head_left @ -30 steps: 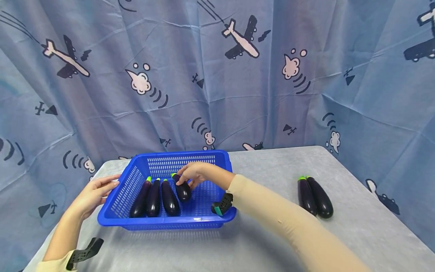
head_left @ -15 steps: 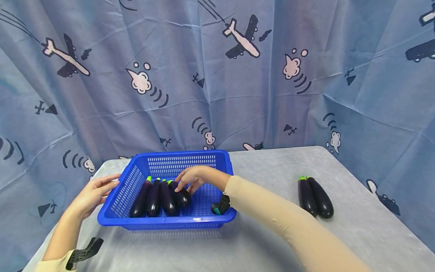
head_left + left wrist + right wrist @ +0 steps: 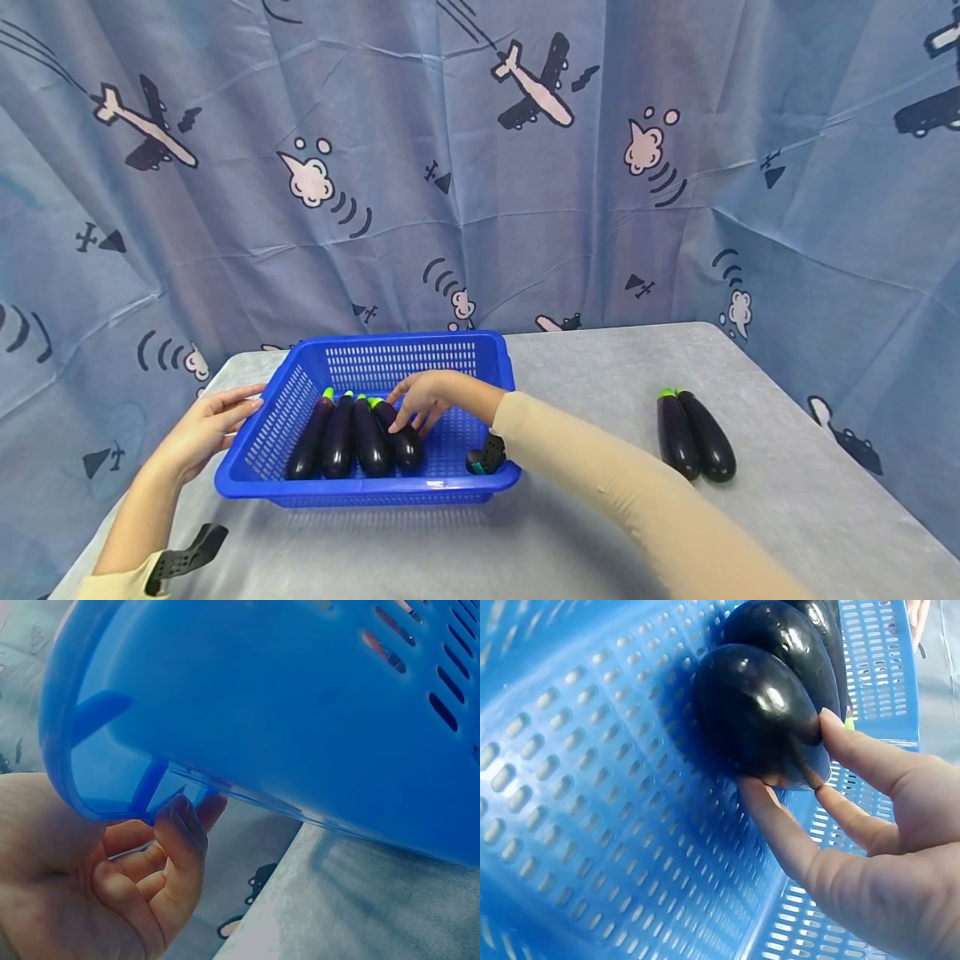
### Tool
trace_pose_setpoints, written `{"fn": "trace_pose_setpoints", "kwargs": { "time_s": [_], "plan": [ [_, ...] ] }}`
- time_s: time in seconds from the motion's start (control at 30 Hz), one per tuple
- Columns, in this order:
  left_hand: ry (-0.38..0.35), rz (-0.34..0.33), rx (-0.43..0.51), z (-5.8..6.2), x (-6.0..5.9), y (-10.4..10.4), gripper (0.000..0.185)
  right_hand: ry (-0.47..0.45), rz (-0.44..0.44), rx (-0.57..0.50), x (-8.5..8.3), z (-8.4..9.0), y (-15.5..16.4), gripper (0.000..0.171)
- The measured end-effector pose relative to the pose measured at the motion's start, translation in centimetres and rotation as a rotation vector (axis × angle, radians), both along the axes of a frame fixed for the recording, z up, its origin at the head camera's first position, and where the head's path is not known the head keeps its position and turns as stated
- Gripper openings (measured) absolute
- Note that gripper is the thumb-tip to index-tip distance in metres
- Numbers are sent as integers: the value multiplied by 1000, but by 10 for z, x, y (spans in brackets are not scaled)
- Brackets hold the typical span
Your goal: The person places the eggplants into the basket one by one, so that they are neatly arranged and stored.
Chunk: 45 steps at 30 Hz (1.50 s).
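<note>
Several dark purple eggplants with green tips lie side by side in a blue plastic basket (image 3: 360, 492). My right hand (image 3: 423, 400) reaches inside and holds the rightmost eggplant (image 3: 408, 450) there, thumb on one side and fingers on the other. The right wrist view shows that same eggplant (image 3: 754, 709) in the fingertips, on the slotted basket floor and against its neighbour. My left hand (image 3: 206, 429) is at the basket's left rim; in the left wrist view its curled fingers (image 3: 184, 847) hold the rim from beneath.
Two more eggplants (image 3: 693, 437) lie together on the grey tabletop (image 3: 585, 383), well right of the basket. A blue curtain (image 3: 375, 167) printed with aeroplanes hangs behind the table.
My right hand has shifted the held eggplant left and slightly lower, up against the others in the basket. The third eggplant moved a little left. My left hand stays at the rim.
</note>
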<state>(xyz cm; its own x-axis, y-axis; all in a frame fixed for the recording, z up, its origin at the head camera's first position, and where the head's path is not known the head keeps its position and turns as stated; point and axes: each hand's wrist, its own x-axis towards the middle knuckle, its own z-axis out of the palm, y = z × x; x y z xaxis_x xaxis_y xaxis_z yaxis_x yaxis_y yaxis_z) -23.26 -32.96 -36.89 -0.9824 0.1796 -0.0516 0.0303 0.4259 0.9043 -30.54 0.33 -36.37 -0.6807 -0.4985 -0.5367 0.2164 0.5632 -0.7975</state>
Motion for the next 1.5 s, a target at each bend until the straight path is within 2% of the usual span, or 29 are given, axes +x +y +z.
{"fn": "trace_pose_setpoints", "kwargs": {
  "time_s": [0.37,0.67,0.97,1.3,1.5],
  "plan": [
    [14,-26,74,-4,-1,-2,56,-5,1,-24,2,0,1,62],
    [8,-14,48,-6,-2,1,57,-13,6,-14,2,3,5,65],
    [12,-12,55,-5,-2,1,57,66,42,16,-2,16,13,61],
    [11,-11,44,-3,0,1,58,112,0,-25,-1,31,21,60],
    [6,4,21,-2,2,2,59,170,20,-44,3,39,24,59]
  ]
}}
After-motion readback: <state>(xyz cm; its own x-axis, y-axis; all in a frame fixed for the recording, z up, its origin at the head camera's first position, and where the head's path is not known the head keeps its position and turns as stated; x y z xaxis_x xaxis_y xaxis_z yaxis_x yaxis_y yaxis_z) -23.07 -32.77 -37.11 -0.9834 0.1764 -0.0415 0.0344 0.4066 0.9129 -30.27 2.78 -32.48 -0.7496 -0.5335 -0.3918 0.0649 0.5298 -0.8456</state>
